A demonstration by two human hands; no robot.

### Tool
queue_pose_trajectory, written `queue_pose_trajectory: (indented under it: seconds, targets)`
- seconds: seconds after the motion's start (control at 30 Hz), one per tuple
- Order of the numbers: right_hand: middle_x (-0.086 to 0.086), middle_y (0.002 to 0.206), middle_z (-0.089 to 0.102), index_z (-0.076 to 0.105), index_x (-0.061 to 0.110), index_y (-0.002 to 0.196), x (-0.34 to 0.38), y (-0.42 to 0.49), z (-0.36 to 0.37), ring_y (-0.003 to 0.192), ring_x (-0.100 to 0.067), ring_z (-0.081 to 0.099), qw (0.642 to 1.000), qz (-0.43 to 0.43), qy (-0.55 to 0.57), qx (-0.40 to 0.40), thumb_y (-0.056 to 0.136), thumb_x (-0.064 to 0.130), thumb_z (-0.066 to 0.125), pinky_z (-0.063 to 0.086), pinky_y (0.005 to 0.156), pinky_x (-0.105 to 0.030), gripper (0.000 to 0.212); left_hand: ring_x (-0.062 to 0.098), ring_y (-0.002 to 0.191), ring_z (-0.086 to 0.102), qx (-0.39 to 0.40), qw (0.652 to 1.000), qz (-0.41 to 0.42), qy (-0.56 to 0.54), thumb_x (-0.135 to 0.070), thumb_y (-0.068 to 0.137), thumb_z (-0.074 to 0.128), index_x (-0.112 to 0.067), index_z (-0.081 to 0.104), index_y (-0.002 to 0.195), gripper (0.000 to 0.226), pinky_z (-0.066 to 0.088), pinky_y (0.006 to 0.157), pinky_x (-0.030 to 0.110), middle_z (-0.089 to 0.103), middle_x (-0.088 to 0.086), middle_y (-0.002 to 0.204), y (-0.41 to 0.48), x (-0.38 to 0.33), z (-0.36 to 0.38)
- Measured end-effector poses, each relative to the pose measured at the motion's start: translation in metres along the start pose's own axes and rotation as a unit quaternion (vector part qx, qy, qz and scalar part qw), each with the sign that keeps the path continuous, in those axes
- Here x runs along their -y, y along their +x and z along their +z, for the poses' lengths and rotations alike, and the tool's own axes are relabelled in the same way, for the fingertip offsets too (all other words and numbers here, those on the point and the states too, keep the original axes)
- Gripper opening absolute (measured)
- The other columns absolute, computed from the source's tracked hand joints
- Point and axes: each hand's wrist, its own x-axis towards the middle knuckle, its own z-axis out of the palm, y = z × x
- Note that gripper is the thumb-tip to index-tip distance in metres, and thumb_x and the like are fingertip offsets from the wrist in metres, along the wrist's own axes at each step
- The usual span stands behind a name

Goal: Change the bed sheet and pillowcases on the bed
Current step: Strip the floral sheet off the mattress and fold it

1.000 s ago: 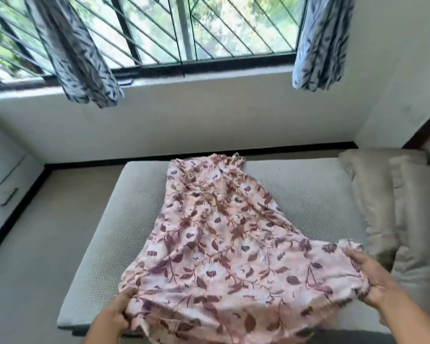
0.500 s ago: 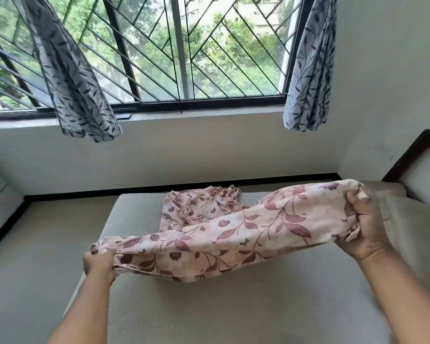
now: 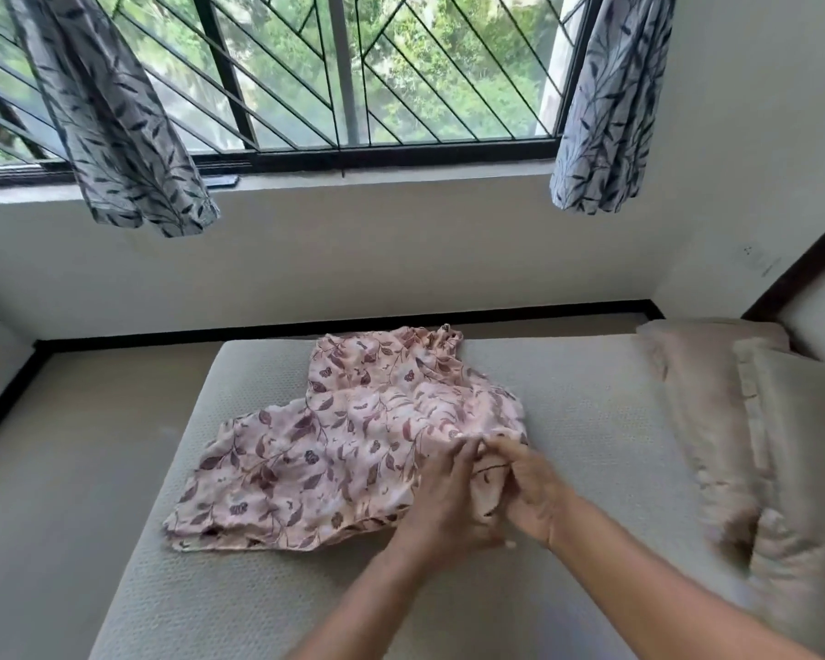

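Two hands meet at the near right corner of the pink cloth with leaves on it. Our left hand and our right hand sit side by side and touch. Both pinch a bunched bit of the cloth between them. The cloth lies in a folded heap in the middle of the grey mattress, with its frilly end by the far edge. Tan pillows lie at the right end, well apart from the cloth. Grey curtains hang by the window.
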Motion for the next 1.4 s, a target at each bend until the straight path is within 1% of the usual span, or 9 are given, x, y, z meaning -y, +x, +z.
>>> queue_pose_trajectory:
  seconds: [0.23, 0.33, 0.5, 0.67, 0.77, 0.87, 1.0, 1.2, 1.4]
  targets:
    - [-0.023, 0.109, 0.069, 0.067, -0.008, 0.114, 0.008, 0.018, -0.003, 0.104, -0.033, 0.064, 0.995, 0.061, 0.072, 0.02, 0.096, 0.018, 0.059, 0.047, 0.108, -0.044, 0.033, 0.028, 0.12, 0.06, -0.186, 0.974, 0.071, 0.107, -0.037, 0.087, 0.061, -0.023, 0.062, 0.126, 0.041, 0.055, 0.096, 0.04, 0.059, 0.011, 0.137, -0.002, 0.009, 0.012]
    - [-0.024, 0.105, 0.07, 0.069, -0.007, 0.111, 0.01, 0.03, -0.006, 0.094, -0.035, 0.067, 0.996, 0.068, 0.057, -0.018, 0.094, 0.019, 0.062, 0.055, 0.09, -0.046, 0.032, 0.019, 0.106, 0.067, -0.223, 0.969, 0.069, 0.079, -0.018, 0.092, 0.061, -0.023, 0.069, 0.107, 0.018, 0.059, 0.085, 0.035, 0.068, 0.004, 0.122, -0.006, 0.009, 0.018]
    - [-0.021, 0.087, 0.072, 0.074, -0.002, 0.084, 0.006, 0.042, -0.007, 0.08, -0.032, 0.067, 0.988, 0.127, 0.087, -0.036, 0.092, 0.017, 0.065, 0.058, 0.069, -0.043, 0.023, 0.016, 0.073, 0.066, -0.258, 0.917, -0.164, -0.257, -0.004, 0.102, 0.05, -0.039, 0.059, 0.098, 0.037, 0.059, 0.063, 0.036, 0.07, 0.0, 0.086, -0.016, -0.027, 0.004]
    - [-0.02, 0.098, 0.072, 0.06, -0.005, 0.125, 0.021, 0.068, -0.008, 0.082, -0.029, 0.067, 0.985, 0.098, 0.09, -0.109, 0.094, 0.009, 0.065, 0.064, 0.059, -0.039, 0.035, 0.012, 0.054, 0.057, -0.315, 0.803, -0.239, -0.445, -0.016, 0.108, 0.039, -0.011, 0.058, 0.1, 0.021, 0.044, 0.047, 0.02, 0.067, 0.005, 0.072, -0.024, -0.049, -0.04]
    - [-0.022, 0.108, 0.073, 0.063, -0.001, 0.119, 0.034, 0.078, -0.006, 0.102, -0.037, 0.068, 0.988, 0.109, 0.037, -0.104, 0.096, 0.017, 0.064, 0.054, 0.096, -0.054, 0.03, 0.013, 0.059, 0.063, -0.212, 0.873, -0.221, -0.379, -0.026, 0.103, 0.054, -0.019, 0.063, 0.099, 0.013, 0.049, 0.055, 0.023, 0.072, 0.007, 0.076, -0.04, -0.039, -0.057]
    - [-0.024, 0.096, 0.074, 0.065, -0.003, 0.112, 0.039, 0.084, 0.003, 0.098, -0.037, 0.069, 0.989, 0.086, 0.057, -0.102, 0.096, 0.013, 0.061, 0.054, 0.094, -0.055, 0.023, 0.002, 0.068, 0.064, -0.049, 0.953, -0.271, -0.123, -0.058, 0.088, 0.067, -0.03, 0.063, 0.105, 0.033, 0.045, 0.062, 0.019, 0.071, -0.013, 0.078, -0.046, -0.027, -0.061]
    - [-0.025, 0.106, 0.074, 0.069, 0.001, 0.117, 0.032, 0.088, 0.019, 0.1, -0.036, 0.07, 0.991, 0.081, 0.068, -0.084, 0.1, 0.016, 0.058, 0.058, 0.082, -0.052, 0.025, 0.012, 0.088, 0.06, 0.001, 0.924, -0.279, 0.263, -0.059, 0.089, 0.059, -0.03, 0.062, 0.106, 0.033, 0.045, 0.077, 0.031, 0.065, -0.012, 0.095, -0.042, -0.012, -0.051]
    - [-0.029, 0.109, 0.072, 0.068, -0.004, 0.113, 0.023, 0.072, 0.03, 0.102, -0.041, 0.067, 0.983, 0.136, 0.122, -0.02, 0.097, 0.057, 0.055, 0.047, 0.095, -0.059, 0.065, 0.011, 0.078, 0.058, -0.128, 0.945, -0.28, 0.106, -0.029, 0.098, 0.055, -0.026, 0.058, 0.078, 0.02, 0.049, 0.072, 0.031, 0.059, -0.011, 0.081, -0.034, 0.008, -0.031]
    - [-0.016, 0.087, 0.07, 0.067, 0.002, 0.097, 0.007, 0.061, 0.044, 0.075, -0.029, 0.069, 0.986, 0.138, 0.095, -0.002, 0.095, 0.027, 0.068, 0.057, 0.073, -0.043, 0.025, 0.006, 0.121, 0.047, -0.093, 0.964, -0.248, 0.002, -0.042, 0.086, 0.066, -0.026, 0.04, 0.14, 0.062, 0.044, 0.108, 0.033, 0.05, -0.013, 0.128, -0.019, -0.012, 0.001]
